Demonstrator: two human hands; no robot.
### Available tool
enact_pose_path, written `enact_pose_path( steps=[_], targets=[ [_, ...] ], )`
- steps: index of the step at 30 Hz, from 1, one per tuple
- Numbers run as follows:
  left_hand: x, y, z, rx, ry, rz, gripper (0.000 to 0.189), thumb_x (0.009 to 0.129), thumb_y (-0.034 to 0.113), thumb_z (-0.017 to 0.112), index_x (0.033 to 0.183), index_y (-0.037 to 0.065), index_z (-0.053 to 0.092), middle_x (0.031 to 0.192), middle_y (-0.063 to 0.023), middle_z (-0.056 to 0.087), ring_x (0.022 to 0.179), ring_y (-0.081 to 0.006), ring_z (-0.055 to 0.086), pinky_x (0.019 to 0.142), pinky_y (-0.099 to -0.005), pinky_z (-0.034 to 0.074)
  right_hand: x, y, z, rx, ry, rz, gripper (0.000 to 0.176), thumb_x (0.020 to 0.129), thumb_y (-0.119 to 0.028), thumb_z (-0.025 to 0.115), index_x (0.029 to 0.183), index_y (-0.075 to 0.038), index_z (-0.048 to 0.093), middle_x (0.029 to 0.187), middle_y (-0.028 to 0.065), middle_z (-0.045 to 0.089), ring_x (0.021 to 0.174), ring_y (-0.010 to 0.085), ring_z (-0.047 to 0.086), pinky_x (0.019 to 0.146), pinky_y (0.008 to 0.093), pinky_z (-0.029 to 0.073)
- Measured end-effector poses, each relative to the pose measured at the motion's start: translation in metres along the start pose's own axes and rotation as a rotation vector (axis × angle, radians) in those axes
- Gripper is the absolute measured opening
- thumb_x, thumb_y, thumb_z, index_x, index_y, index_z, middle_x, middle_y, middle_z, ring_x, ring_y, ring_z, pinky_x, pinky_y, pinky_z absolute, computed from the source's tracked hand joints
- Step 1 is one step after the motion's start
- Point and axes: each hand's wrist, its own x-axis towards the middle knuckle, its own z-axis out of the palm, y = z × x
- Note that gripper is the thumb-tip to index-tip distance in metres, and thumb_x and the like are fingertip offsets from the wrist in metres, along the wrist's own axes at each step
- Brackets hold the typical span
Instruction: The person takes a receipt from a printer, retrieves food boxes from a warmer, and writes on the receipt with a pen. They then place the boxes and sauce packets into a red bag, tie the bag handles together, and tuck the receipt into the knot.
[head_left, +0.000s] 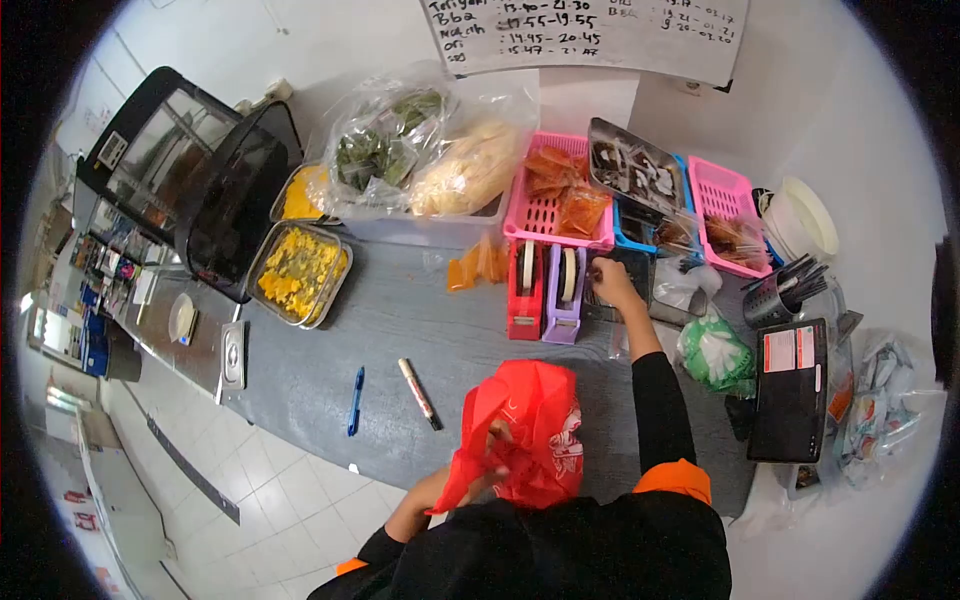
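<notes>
A gray counter (300,385) fills the middle of the frame, with white floor tiles (265,480) at the lower left and a whiteboard (590,35) at the top. The red bag (530,420) is on the counter at the lower middle. The left hand (480,478) touches it, but the bag partly hides the fingers, so I can't tell how closed they are. The right hand (615,284) has bent fingers beside the purple tape holder (563,315); I can't tell if it grips anything.
</notes>
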Motion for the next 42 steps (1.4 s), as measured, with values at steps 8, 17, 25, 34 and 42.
enact_pose_path(
  steps=[8,17,25,34,42],
  targets=[
    [-0.012,-0.026,0.012,-0.155,0.227,0.082,0.012,0.074,-0.001,0.048,0.082,0.005,0.041,0.083,-0.0058,0.047,0.080,-0.0142,0.047,0.070,-0.0274,0.040,-0.004,-0.027,-0.012,-0.220,0.134,-0.051,0.017,0.068,-0.004,0.046,0.084,-0.002,0.051,0.077,0.0226,0.053,0.075,0.0377,0.051,0.064,0.0425,0.040],
    [-0.016,-0.030,0.034,-0.396,0.543,-0.190,0.012,0.073,0.003,0.055,0.084,0.003,0.050,0.078,-0.0045,0.051,0.080,-0.0136,0.051,0.073,-0.0263,0.040,-0.004,-0.025,-0.014,0.138,0.449,-0.106,0.015,0.063,-0.008,0.054,0.076,-0.001,0.053,0.058,0.0144,0.052,0.055,0.0265,0.054,0.051,0.0311,0.041],
    [-0.018,-0.016,0.028,0.337,0.490,0.208,0.017,0.061,0.008,0.059,0.078,0.009,0.060,0.068,-0.0026,0.049,0.073,-0.0194,0.049,0.066,-0.0293,0.038,-0.099,-0.171,-0.056,0.203,0.324,-0.528,0.010,0.069,-0.002,0.056,0.079,-0.001,0.056,0.074,0.0106,0.054,0.065,0.0221,0.054,0.056,0.0269,0.043],
    [-0.014,-0.006,0.030,1.027,0.623,0.548,0.019,0.058,0.018,0.056,0.076,0.018,0.060,0.073,0.0046,0.050,0.081,-0.0175,0.047,0.071,-0.0292,0.030,-0.156,-0.206,-0.036,0.132,0.182,-0.761,0.015,0.063,0.004,0.056,0.078,0.001,0.055,0.074,0.0093,0.049,0.067,0.0216,0.050,0.058,0.0283,0.041],
    [-0.014,0.005,0.028,1.048,0.615,0.595,0.012,0.063,0.014,0.054,0.075,0.012,0.057,0.096,-0.0062,0.049,0.091,-0.0248,0.044,0.080,-0.0355,0.034,-0.186,-0.197,-0.024,0.168,-0.024,-0.592,0.014,0.065,-0.001,0.051,0.079,0.001,0.053,0.079,0.0111,0.049,0.074,0.0245,0.051,0.064,0.0303,0.042]
  ],
)
